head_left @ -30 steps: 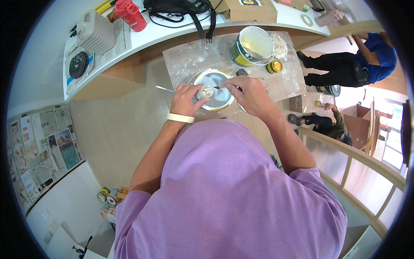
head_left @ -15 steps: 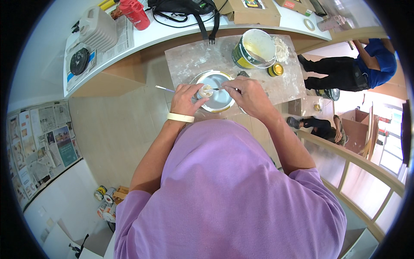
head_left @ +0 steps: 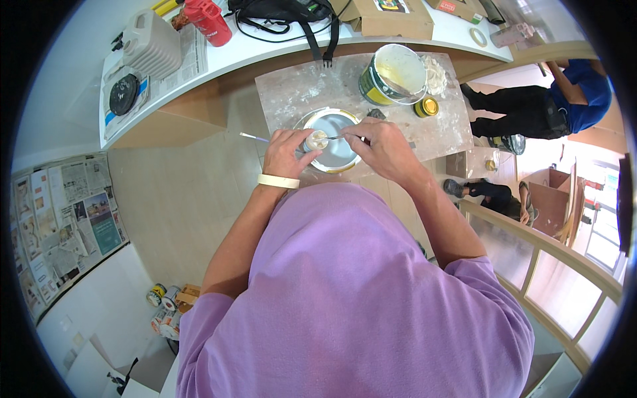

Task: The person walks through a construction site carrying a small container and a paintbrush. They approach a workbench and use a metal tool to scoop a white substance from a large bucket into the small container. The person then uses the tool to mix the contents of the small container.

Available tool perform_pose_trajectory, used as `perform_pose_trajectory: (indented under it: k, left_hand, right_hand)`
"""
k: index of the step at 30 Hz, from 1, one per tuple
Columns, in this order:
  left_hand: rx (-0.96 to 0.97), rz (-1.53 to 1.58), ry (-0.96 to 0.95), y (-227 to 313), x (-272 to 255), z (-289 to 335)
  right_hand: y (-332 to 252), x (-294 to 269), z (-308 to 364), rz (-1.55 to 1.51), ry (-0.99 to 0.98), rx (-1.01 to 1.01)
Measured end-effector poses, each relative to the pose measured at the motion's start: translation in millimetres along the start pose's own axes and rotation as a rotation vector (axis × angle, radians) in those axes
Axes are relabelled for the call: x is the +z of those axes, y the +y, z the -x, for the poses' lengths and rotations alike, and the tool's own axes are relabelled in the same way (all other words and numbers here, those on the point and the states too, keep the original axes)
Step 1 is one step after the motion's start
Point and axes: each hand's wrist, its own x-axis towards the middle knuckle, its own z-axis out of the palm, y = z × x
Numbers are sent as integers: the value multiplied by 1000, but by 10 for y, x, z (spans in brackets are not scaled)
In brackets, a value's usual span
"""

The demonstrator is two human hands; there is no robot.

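I see the left hand (head_left: pixel 286 151) just above centre frame, fingers curled shut around a small jar (head_left: pixel 316 140) that shows pale paste at its mouth. The right hand (head_left: pixel 385 147) sits just right of it, fingers pinched closed on a thin tool (head_left: pixel 337 137) whose tip reaches the jar's mouth. I cannot tell what kind of tool it is. Both hands hover over a round metal lid (head_left: pixel 335 149) with a gold rim, lying flat on a paint-stained board (head_left: pixel 298 89) in the upper middle of the frame. A white band (head_left: pixel 278 181) wraps the left wrist. A thin brush (head_left: pixel 254 137) pokes out left of the left hand, resting on the board's edge.

Up and right of the lid stands an open can (head_left: pixel 391 74) with pale contents. Just right of it lies a lump of white putty (head_left: pixel 436 74), and just below that a small gold cap (head_left: pixel 428 107).

Along the top runs a white surface (head_left: pixel 265 46). It carries a grey jug (head_left: pixel 154 45) and a red bottle (head_left: pixel 209 20) at upper left, a black bag (head_left: pixel 282 10) at top centre and a cardboard box (head_left: pixel 391 20) right of it. At the far right another person (head_left: pixel 551 109) in a blue top bends over. Newspapers (head_left: pixel 60 219) cover the floor at the left edge, and small tins (head_left: pixel 166 308) cluster at lower left.
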Motion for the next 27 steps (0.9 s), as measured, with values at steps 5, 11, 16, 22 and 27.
perform_pose_trajectory:
  k: [5,11,16,22,27]
  left_hand:
    - [-3,-23,-5,-7,0,-6]
    - [-31,-32,-20,-11,-4,0]
    - [-16,-34,1,-43,8,4]
    - [-54,21,-1,-70,24,11]
    - [-109,116,-14,-88,22,25]
  right_hand:
    - [7,12,10,-16,3,11]
    - [12,11,3,-74,7,56]
    - [14,-4,-10,-100,-11,79]
    - [110,11,1,-233,-14,196]
    - [214,-64,-19,-355,-34,337]
